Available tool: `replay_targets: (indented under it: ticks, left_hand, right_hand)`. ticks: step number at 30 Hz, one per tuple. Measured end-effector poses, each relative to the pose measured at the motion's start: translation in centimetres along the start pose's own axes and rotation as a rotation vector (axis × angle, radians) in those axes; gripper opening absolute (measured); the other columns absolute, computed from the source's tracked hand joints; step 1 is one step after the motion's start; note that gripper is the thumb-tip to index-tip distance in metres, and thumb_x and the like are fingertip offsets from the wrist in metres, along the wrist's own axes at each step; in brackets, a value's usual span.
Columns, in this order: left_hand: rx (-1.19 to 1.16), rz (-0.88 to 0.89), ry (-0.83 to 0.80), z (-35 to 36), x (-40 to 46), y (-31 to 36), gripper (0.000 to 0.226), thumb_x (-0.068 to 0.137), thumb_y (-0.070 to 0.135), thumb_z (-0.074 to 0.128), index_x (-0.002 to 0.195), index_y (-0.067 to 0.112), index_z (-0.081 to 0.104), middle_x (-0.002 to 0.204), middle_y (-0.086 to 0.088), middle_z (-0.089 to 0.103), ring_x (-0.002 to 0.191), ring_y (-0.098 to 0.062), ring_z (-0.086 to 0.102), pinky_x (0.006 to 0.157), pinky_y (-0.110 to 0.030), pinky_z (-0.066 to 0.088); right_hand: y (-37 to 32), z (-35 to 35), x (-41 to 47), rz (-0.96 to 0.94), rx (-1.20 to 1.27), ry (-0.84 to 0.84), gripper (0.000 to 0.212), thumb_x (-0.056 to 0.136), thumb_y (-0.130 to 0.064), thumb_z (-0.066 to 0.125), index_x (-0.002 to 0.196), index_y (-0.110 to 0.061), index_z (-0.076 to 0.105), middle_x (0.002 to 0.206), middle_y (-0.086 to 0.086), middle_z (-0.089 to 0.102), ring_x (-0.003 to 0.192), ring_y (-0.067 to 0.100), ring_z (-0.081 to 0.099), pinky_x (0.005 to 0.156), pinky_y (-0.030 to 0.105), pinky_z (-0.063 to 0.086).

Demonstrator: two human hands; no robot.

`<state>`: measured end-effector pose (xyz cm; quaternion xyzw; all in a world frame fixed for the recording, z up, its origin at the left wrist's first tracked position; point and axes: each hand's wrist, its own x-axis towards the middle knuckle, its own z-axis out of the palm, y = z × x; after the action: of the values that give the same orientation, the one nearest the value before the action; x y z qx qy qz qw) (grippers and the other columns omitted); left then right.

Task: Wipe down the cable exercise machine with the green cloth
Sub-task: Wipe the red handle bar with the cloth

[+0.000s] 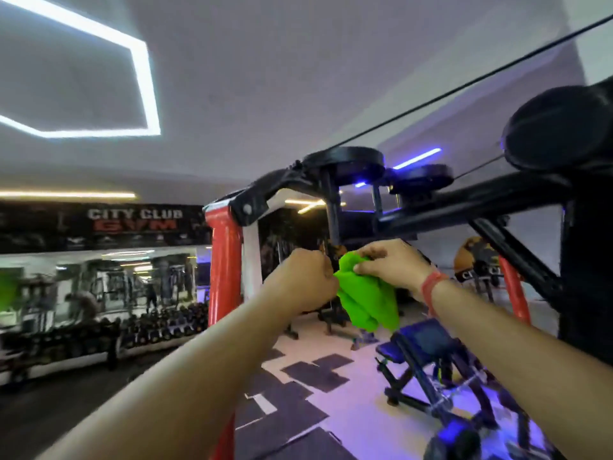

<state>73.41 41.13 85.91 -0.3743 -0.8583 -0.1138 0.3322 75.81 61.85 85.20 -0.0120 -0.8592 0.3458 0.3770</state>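
Note:
A bright green cloth hangs bunched between my two raised hands, just below the black top frame of the cable machine. My left hand grips the cloth's left edge with curled fingers. My right hand pinches the cloth's top from the right; a red band sits on that wrist. Black pulleys and a thin cable run along the frame above my hands. A red upright post stands to the left of my left hand.
A blue padded bench stands on the tiled floor below right. Dumbbell racks and a mirror wall with a gym sign line the left side. A large black pulley and dark upright fill the right edge.

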Motion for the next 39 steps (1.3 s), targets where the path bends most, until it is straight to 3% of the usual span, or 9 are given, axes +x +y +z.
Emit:
replay_targets:
  ticks: [2, 5, 10, 14, 23, 28, 32, 36, 39]
  left_hand:
    - [0.083, -0.030, 0.074, -2.8, 1.9, 0.0, 0.046, 0.079, 0.042, 0.040, 0.095, 0.013, 0.071, 0.097, -0.014, 0.072, 0.097, -0.036, 0.068, 0.084, -0.040, 0.057]
    - [0.159, -0.099, 0.161, -6.3, 3.8, 0.7, 0.042, 0.086, 0.041, 0.044, 0.096, 0.014, 0.074, 0.102, -0.016, 0.070, 0.100, -0.035, 0.067, 0.084, -0.035, 0.054]
    - [0.281, -0.183, 0.174, -9.4, 6.8, 0.8, 0.055, 0.068, 0.042, 0.033, 0.092, 0.011, 0.072, 0.101, -0.016, 0.072, 0.095, -0.036, 0.068, 0.082, -0.037, 0.057]
    - [0.345, -0.234, 0.205, -11.0, 8.9, 0.0, 0.032, 0.080, 0.028, 0.049, 0.101, 0.016, 0.071, 0.104, -0.013, 0.070, 0.095, -0.033, 0.066, 0.082, -0.034, 0.057]
    - [0.473, -0.221, 0.156, -12.7, 12.4, -2.9, 0.035, 0.090, 0.031, 0.052, 0.116, 0.014, 0.067, 0.113, -0.011, 0.065, 0.103, -0.029, 0.061, 0.080, -0.033, 0.052]
    - [0.452, -0.238, 0.114, -12.1, 13.1, -4.5, 0.027, 0.090, 0.029, 0.054, 0.107, 0.014, 0.069, 0.091, -0.007, 0.063, 0.080, -0.025, 0.060, 0.061, -0.027, 0.043]
    - [0.460, -0.224, 0.129, -12.1, 13.1, -5.4, 0.021, 0.087, 0.033, 0.058, 0.097, 0.021, 0.070, 0.078, -0.001, 0.060, 0.071, -0.020, 0.064, 0.059, -0.028, 0.051]
    - [0.479, -0.218, 0.187, -12.2, 13.3, -5.7, 0.024, 0.085, 0.038, 0.056, 0.082, 0.019, 0.070, 0.072, -0.002, 0.063, 0.075, -0.025, 0.064, 0.063, -0.029, 0.050]
    - [0.479, -0.224, 0.171, -12.0, 13.2, -5.6, 0.024, 0.085, 0.039, 0.056, 0.091, 0.023, 0.072, 0.076, -0.002, 0.066, 0.074, -0.022, 0.066, 0.067, -0.031, 0.056]
  right_hand:
    - [-1.7, -0.8, 2.8, -0.042, 0.074, 0.040, 0.041, 0.059, -0.048, 0.083, 0.096, -0.031, 0.080, 0.095, -0.009, 0.078, 0.098, 0.013, 0.072, 0.095, 0.037, 0.056]
    - [-3.7, -1.5, 6.2, -0.118, 0.135, 0.086, 0.024, 0.079, -0.030, 0.083, 0.102, -0.026, 0.077, 0.103, -0.004, 0.077, 0.101, 0.017, 0.070, 0.091, 0.031, 0.054]
    - [-5.7, -1.5, 11.5, -0.191, 0.237, 0.182, 0.025, 0.084, -0.023, 0.081, 0.107, -0.021, 0.071, 0.108, 0.002, 0.073, 0.104, 0.019, 0.067, 0.092, 0.029, 0.050]
    - [-7.2, -1.6, 14.9, -0.225, 0.272, 0.272, 0.030, 0.088, -0.025, 0.078, 0.117, -0.016, 0.074, 0.118, 0.006, 0.074, 0.108, 0.020, 0.066, 0.094, 0.026, 0.045]
    - [-8.5, 1.5, 19.2, -0.220, 0.322, 0.373, 0.034, 0.097, -0.025, 0.068, 0.129, -0.017, 0.069, 0.128, 0.009, 0.070, 0.120, 0.026, 0.063, 0.103, 0.021, 0.039]
    - [-8.4, 4.8, 20.4, -0.289, 0.309, 0.313, 0.031, 0.100, -0.022, 0.061, 0.131, -0.019, 0.068, 0.123, 0.012, 0.072, 0.116, 0.030, 0.066, 0.099, 0.024, 0.044]
    - [-8.3, 6.2, 21.4, -0.243, 0.378, 0.387, 0.031, 0.099, -0.017, 0.054, 0.124, -0.023, 0.071, 0.112, 0.014, 0.074, 0.109, 0.033, 0.067, 0.089, 0.025, 0.047]
    - [-10.2, 7.9, 19.8, -0.574, 0.430, 0.404, 0.033, 0.096, -0.006, 0.059, 0.123, -0.019, 0.073, 0.122, 0.006, 0.072, 0.113, 0.025, 0.063, 0.094, 0.010, 0.035]
    - [-8.4, 7.6, 21.0, -0.692, 0.391, 0.379, 0.037, 0.097, -0.005, 0.059, 0.127, -0.023, 0.071, 0.127, 0.001, 0.070, 0.117, 0.022, 0.060, 0.101, 0.016, 0.037]
